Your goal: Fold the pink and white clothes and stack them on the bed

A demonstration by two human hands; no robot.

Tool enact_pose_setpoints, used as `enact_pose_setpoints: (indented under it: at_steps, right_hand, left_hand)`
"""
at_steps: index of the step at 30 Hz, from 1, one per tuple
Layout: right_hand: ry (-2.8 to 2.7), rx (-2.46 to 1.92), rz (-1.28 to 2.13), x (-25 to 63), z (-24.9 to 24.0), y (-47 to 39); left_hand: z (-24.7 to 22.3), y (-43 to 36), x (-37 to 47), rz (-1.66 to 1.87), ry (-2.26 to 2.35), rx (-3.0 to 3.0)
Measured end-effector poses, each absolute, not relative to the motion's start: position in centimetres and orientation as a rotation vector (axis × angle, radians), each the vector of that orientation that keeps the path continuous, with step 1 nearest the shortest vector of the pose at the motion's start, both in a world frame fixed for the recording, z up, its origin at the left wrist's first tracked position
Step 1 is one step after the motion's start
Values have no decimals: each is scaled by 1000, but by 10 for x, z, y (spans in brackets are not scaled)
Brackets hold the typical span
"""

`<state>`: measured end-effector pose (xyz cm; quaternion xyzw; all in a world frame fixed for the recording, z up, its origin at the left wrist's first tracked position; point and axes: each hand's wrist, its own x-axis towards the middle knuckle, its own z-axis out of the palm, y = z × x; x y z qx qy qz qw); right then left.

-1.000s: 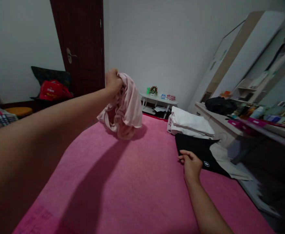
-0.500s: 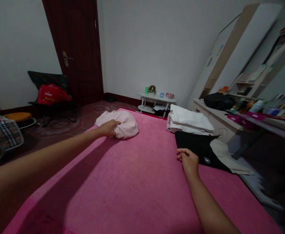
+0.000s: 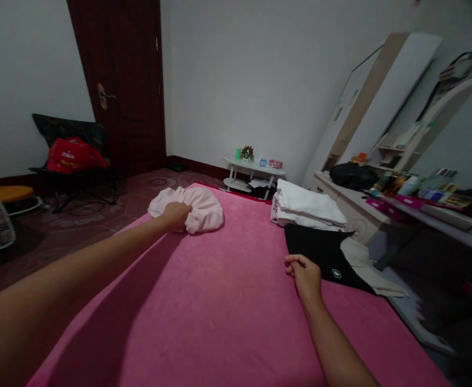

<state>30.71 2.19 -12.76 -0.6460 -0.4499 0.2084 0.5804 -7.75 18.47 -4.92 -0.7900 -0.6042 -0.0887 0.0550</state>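
A crumpled pale pink cloth garment [image 3: 206,208] lies at the far left of the pink-covered bed [image 3: 228,301]. My left hand [image 3: 176,216] reaches out to it, with the fingers closed on a bunch of its fabric. Over the right part of the bed is my right hand [image 3: 305,273], its fingers curled together with nothing visible in them. Right beside that hand lies a flat black garment [image 3: 320,252] with a small white logo. A beige garment [image 3: 359,255] shows at its right, partly over the bed's edge. Behind them sits a stack of folded white clothes [image 3: 310,204].
A small white table [image 3: 256,165] stands beyond the bed's far end. Along the right runs a dresser [image 3: 341,201] with a black bag [image 3: 352,176] and bottles. At left are a chair holding a red bag [image 3: 74,155] and an orange-topped stool [image 3: 8,193].
The camera view has shifted slightly. My left hand has turned on the pale pink garment, knuckles more upward, and the fabric is bunched differently. My right hand keeps its curled pose beside the black garment.
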Motion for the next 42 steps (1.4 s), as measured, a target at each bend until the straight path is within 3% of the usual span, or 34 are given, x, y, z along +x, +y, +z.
enact_pose_setpoints:
  at_steps: [7, 10, 14, 17, 25, 30, 36, 42]
  right_hand:
    - [-1066, -1533, 510, 307, -127, 23]
    - [-1092, -1562, 490, 307, -126, 24]
    - [-1130, -1597, 469, 307, -129, 26]
    - [-1169, -1596, 405, 305, -128, 25]
    - [-1254, -1504, -262, 313, -110, 19]
    - [-989, -1848, -549, 347, -109, 9]
    - [-778, -2269, -343, 386, -123, 5]
    - [-819, -2276, -233, 389, -128, 9]
  left_hand:
    - [-7, 238, -55, -555, -1852, -2157]
    - [-36, 247, -42, -566, -1741, -2185]
    - [-96, 248, -30, -329, -1785, -2383]
    - [-113, 248, -32, -289, -1815, -2465]
    - [-121, 188, 4, -579, -1789, -2303]
    - [-140, 145, 32, -578, -1514, -2601]
    - [-132, 138, 26, -797, -1319, -2693]
    - [-102, 165, -6, -928, -1417, -2441]
